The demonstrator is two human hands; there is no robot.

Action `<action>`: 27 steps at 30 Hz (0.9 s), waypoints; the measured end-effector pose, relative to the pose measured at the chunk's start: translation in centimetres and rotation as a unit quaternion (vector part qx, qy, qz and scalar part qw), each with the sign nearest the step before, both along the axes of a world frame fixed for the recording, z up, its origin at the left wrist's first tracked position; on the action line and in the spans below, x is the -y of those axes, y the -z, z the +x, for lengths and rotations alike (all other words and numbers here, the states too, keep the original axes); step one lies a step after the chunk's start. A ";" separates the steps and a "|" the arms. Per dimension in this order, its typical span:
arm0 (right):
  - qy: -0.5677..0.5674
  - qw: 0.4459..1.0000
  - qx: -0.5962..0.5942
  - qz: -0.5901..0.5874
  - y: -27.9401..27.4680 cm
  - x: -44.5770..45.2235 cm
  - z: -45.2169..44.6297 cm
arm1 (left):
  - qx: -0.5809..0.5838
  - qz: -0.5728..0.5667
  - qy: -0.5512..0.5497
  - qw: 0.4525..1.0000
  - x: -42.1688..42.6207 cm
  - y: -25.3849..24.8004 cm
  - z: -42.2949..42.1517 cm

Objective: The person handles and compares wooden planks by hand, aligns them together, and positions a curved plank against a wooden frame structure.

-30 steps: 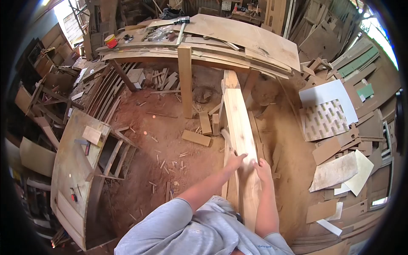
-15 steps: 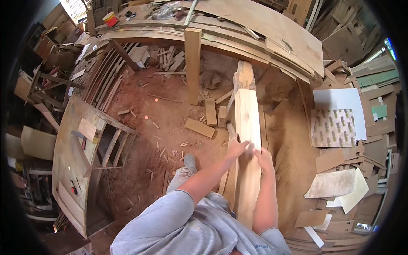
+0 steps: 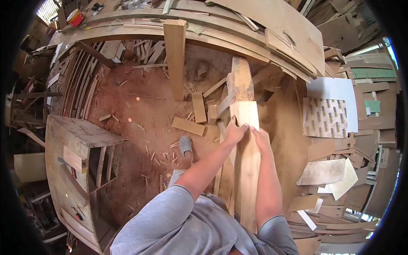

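Observation:
A pale wooden plank point(image 3: 246, 159) lies lengthwise in front of my body, its near end running down beside my shirt. Beneath its far end a rough, brown-stained beam point(image 3: 241, 78) sticks out toward the workbench. My left hand point(image 3: 234, 132) grips the plank's left edge, with the thumb on top and the fingers down the side. Across from it, my right hand point(image 3: 261, 138) is closed on the right edge, its thumb also on top. The two thumbs are close together near the plank's far end. The undersides of both grips are hidden.
A bench point(image 3: 212, 26) stacked with long boards spans the back, with an upright post point(image 3: 174, 59) before it. Offcuts point(image 3: 188, 126) and scraps litter the dirt floor. To the left stands a wooden cabinet frame point(image 3: 68, 136); sheets and a patterned panel point(image 3: 327, 118) lie right.
Both hands have moved forward along the plank toward its far end. The plank has slid back toward me, baring more of the beam beneath. The camera view has shifted slightly.

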State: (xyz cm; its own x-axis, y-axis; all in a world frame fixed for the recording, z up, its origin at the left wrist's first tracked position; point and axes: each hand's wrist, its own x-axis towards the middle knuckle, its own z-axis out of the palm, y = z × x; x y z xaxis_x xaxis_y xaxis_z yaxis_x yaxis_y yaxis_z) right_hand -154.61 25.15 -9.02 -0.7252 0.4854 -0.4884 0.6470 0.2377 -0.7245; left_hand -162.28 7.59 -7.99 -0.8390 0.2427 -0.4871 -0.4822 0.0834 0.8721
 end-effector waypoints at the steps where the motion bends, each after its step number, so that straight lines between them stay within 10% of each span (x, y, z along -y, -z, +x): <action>1: 0.018 1.000 -0.009 -0.008 0.8 -0.4 -1.0 | 0.009 -0.010 0.011 1.000 0.2 0.1 -0.8; 14: 0.059 0.995 0.024 -0.072 -3.2 1.4 -2.8 | -0.003 -0.084 0.090 0.992 0.5 0.3 -2.2; 23: -0.143 0.929 0.025 0.340 -2.2 7.3 -7.2 | 0.095 0.085 0.189 0.974 3.4 0.4 -5.9; 27: 0.098 0.979 -0.055 0.173 0.0 9.9 -8.4 | -0.018 0.116 0.186 0.975 7.5 0.6 -5.1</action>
State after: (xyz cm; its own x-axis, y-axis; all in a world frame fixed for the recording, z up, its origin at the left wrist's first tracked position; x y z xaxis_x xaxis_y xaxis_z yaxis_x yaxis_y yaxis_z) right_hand -163.01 15.23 -9.05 -0.6408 0.7426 -0.1948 0.6272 0.3600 -0.6907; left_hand -167.36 0.13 -8.62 -0.6871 0.6343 -0.3542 -0.4244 0.0453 0.9044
